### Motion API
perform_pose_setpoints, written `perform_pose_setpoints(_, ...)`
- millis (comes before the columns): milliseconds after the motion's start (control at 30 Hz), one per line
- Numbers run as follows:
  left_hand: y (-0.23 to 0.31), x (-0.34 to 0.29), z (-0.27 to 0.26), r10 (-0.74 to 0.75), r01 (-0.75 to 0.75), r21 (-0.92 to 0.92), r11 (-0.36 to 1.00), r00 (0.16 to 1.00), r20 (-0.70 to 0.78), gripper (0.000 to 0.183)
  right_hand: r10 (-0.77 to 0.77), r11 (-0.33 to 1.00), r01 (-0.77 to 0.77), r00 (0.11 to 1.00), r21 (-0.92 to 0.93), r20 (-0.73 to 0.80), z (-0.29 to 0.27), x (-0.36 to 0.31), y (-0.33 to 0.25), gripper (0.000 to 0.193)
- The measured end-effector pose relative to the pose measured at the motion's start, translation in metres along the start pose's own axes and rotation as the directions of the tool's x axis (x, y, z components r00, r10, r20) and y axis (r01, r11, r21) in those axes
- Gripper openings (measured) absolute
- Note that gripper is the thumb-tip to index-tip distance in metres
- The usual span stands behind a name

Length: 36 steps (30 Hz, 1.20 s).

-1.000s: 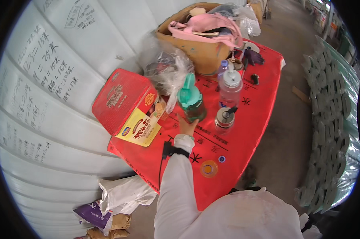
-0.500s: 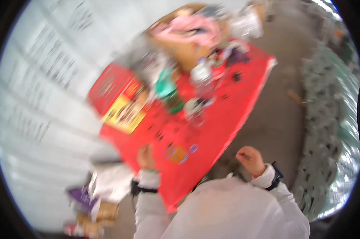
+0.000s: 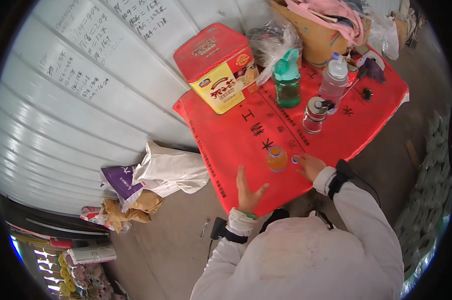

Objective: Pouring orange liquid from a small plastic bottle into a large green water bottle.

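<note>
Left hand (image 3: 249, 195) hovering, fingers splayed; right hand (image 3: 312, 167) resting half-curled at blue cap (image 3: 295, 159), grip unclear.
Orange bottle (image 3: 277, 161) standing upright, long axis vertical, mouth pointing up.

- Soft, even light covers the smooth red plastic table sheet (image 3: 221, 142); shadows are faint.
- Pale glare streaks the white ribbed metal wall (image 3: 41, 155), its ribs bowing near the rim.
- Bright gaps shine at lower left; the grey concrete floor (image 3: 161, 250) is dimmer.
- Bare left hand (image 3: 248, 194) looks fairly sharp.
- Black corners, blue-fringed edge.
</note>
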<state>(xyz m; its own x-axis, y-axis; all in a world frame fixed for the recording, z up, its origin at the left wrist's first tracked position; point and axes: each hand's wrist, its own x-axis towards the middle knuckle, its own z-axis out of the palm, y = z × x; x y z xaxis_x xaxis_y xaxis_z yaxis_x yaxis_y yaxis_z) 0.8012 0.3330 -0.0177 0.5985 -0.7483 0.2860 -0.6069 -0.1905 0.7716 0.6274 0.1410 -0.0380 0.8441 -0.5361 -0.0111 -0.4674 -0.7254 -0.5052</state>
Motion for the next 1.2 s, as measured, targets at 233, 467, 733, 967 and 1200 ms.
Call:
perform_pose_setpoints(233,0.006,0.012,0.025,0.030,-0.022,-0.063,0.998,0.991,0.129,0.111,-0.072,0.987,0.070,0.997,-0.148,-0.008,0.058,0.021,0.037,0.025)
perform_pose_setpoints(467,-0.011,0.035,0.059,0.110,-0.082,-0.230,0.970,0.988,0.112,0.112,0.430,0.317,-0.223,0.900,0.922,0.070,-0.020,-0.006,-0.003,0.030)
perform_pose_setpoints(733,-0.013,0.047,0.078,0.040,0.019,-0.430,0.903,0.991,0.127,0.096,0.043,0.458,0.185,0.972,0.870,-0.229,-0.087,0.042,-0.089,0.031)
perform_pose_setpoints(967,-0.010,0.056,0.072,0.150,-0.103,-0.372,0.922,0.983,0.101,0.073,-0.264,0.953,0.277,0.957,0.118,-0.118,-0.086,0.056,-0.088,0.033)
perform_pose_setpoints(1200,-0.015,0.058,0.072,0.185,-0.072,-0.456,0.887,0.960,0.209,0.072,-0.257,0.867,0.362,0.914,-0.342,0.315,-0.115,0.082,-0.112,0.024)
